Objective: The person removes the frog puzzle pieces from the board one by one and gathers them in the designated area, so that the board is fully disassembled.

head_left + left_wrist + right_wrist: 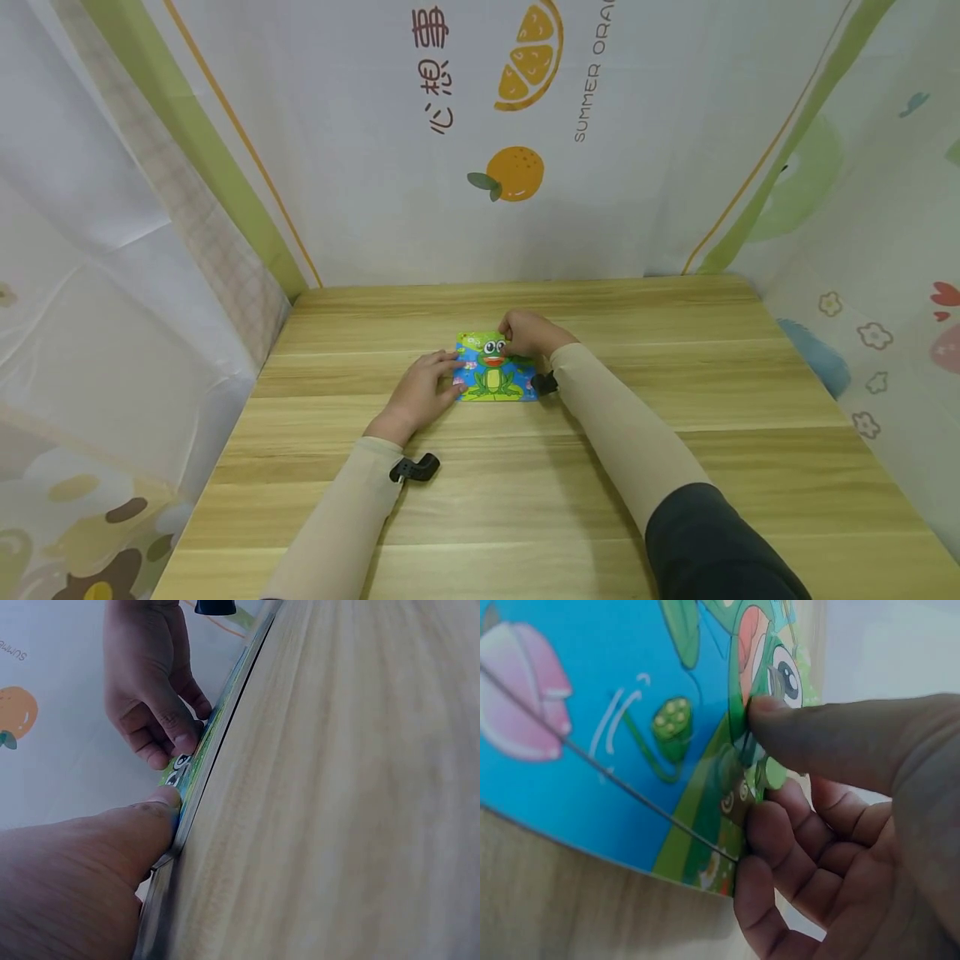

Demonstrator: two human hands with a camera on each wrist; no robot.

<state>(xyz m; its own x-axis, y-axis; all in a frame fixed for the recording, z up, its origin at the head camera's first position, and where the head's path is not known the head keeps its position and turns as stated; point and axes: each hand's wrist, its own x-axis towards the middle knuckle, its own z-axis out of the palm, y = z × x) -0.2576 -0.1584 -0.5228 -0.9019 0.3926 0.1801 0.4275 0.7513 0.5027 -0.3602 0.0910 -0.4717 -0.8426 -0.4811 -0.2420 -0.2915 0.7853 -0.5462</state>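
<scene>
A frog jigsaw puzzle [491, 383] lies flat on the table, blue and green with pink flowers. Along its left edge my left hand [420, 392] rests with fingers and thumb spread apart, touching the border. At the top right part, my right hand [532, 333] pinches a puzzle piece between thumb and curled fingers. Close up in the right wrist view, the thumb [817, 739] lies over the frog's face, and a green knob [772, 773] of a piece shows by the fingertips. My hand covers much of that corner, so how the piece sits is hidden.
The wooden table [465, 492] stretches around the puzzle. Behind it hangs a white curtain [360, 167] with orange prints, and printed cloth also hangs on both sides. Each wrist carries a small black camera mount [416, 468].
</scene>
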